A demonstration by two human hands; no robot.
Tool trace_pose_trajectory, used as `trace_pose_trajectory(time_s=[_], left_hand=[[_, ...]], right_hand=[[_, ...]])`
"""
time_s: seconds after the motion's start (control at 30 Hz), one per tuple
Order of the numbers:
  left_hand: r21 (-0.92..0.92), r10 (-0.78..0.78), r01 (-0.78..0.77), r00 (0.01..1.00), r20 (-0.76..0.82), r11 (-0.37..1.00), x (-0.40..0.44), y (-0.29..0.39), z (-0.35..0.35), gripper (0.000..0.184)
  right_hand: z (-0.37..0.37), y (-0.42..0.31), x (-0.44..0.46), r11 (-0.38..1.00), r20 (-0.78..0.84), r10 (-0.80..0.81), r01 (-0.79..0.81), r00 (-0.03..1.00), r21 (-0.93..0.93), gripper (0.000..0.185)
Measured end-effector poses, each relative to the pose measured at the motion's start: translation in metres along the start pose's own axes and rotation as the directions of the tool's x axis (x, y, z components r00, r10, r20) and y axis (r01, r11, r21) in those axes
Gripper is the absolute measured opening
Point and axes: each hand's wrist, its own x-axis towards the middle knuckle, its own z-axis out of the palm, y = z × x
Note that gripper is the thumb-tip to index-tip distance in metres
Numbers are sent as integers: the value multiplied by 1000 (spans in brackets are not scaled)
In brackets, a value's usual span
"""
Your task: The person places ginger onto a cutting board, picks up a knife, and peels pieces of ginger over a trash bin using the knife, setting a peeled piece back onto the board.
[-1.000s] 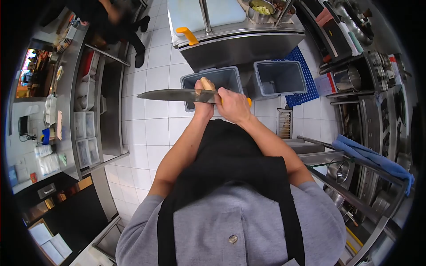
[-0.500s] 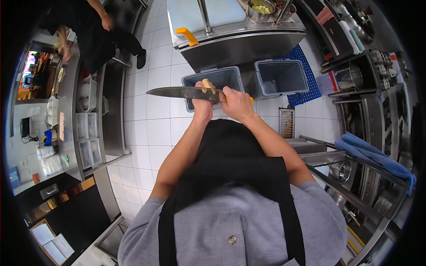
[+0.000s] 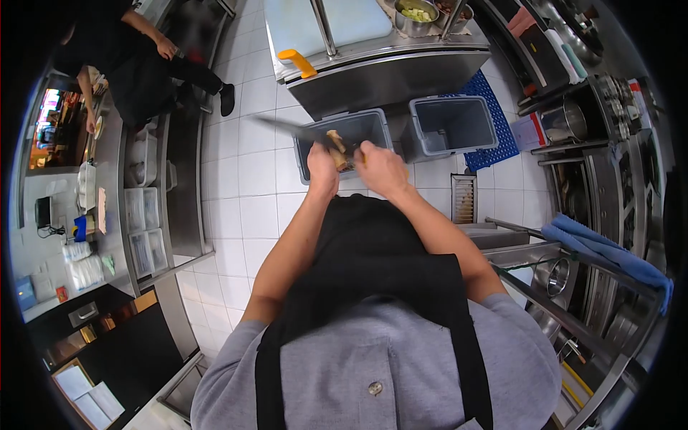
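My right hand (image 3: 382, 170) is closed round the handle of a large kitchen knife (image 3: 287, 126). The blade, smeared by motion, points up and to the left past my left hand. In my left hand (image 3: 323, 169), fingers curled, is a pale brown, knobbly piece of food (image 3: 340, 158) whose exact kind I cannot make out. A narrow strip (image 3: 335, 137) of the same colour stands out at the blade; whether it is still attached does not show. Both hands are above the left grey bin (image 3: 363, 120).
Right of it stands a second grey bin (image 3: 454, 147), beside a blue mat (image 3: 494, 122). The steel counter (image 3: 401, 75) ahead bears a white cutting board (image 3: 358, 25), a yellow handle (image 3: 297, 62) and metal pots (image 3: 416, 27). Another person (image 3: 143, 72) stands at the far left.
The knife has swung from level to tilted, its tip now higher and blurred. More of the brown piece shows between my hands. The other person's arm reaches lower over the left counter.
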Motion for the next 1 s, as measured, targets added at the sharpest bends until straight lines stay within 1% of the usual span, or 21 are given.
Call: trace_pose_trajectory(time_s=[0.07,0.1,0.2,0.33,0.4,0.43,0.5,0.63,0.7,0.73,0.77,0.8,0.83,0.87,0.93,0.97,1.0], left_hand=[[-99,1,17,983,185,995,-5,-1,-2,35],[-98,1,18,982,187,995,-4,-2,-3,35],[-117,5,20,977,214,993,-4,-2,-6,36],[-131,6,22,978,208,991,-8,6,-1,36],[-73,-28,38,992,124,997,-12,12,3,37],[-72,-27,36,992,125,997,-15,15,6,37],[-30,-15,19,993,120,999,-19,21,12,37],[-20,11,-9,994,109,1000,-16,18,11,36],[16,87,-87,996,17,996,-8,8,5,35],[17,87,-87,996,18,996,-10,11,5,35],[75,117,-122,991,61,990,-11,16,5,35],[132,144,-158,984,106,979,-10,19,4,35],[102,66,-79,990,124,992,-9,21,-1,37],[102,73,-86,989,126,991,-9,22,-1,37],[-21,-20,23,994,107,1000,-21,32,8,37],[-23,-25,28,994,102,999,-21,28,5,37],[-30,-62,64,995,79,997,-15,22,3,38]], right_hand=[[7,-3,-3,966,-111,-257,259,960,5,24],[7,-4,-3,947,-138,-320,322,937,-12,22],[5,-5,-2,942,-133,-332,335,934,-2,17],[10,-3,2,932,-163,-358,363,919,0,17],[12,-1,5,929,-203,-366,370,908,-22,18],[11,0,7,929,-205,-367,371,907,-21,18],[9,2,9,940,-209,-336,341,918,-13,18],[7,2,11,949,-196,-312,315,930,-20,20],[7,7,14,983,-114,-175,180,978,37,25],[11,16,20,983,-115,-174,180,978,38,25],[15,28,29,998,17,4,-5,1000,57,28],[12,32,32,981,149,180,-189,972,51,31],[10,35,32,967,171,244,-253,955,37,36],[10,35,32,968,166,239,-248,957,39,36],[5,28,21,967,103,217,-228,971,111,34],[5,23,13,967,110,219,-230,970,108,34],[5,13,6,983,39,142,-146,989,107,31]])
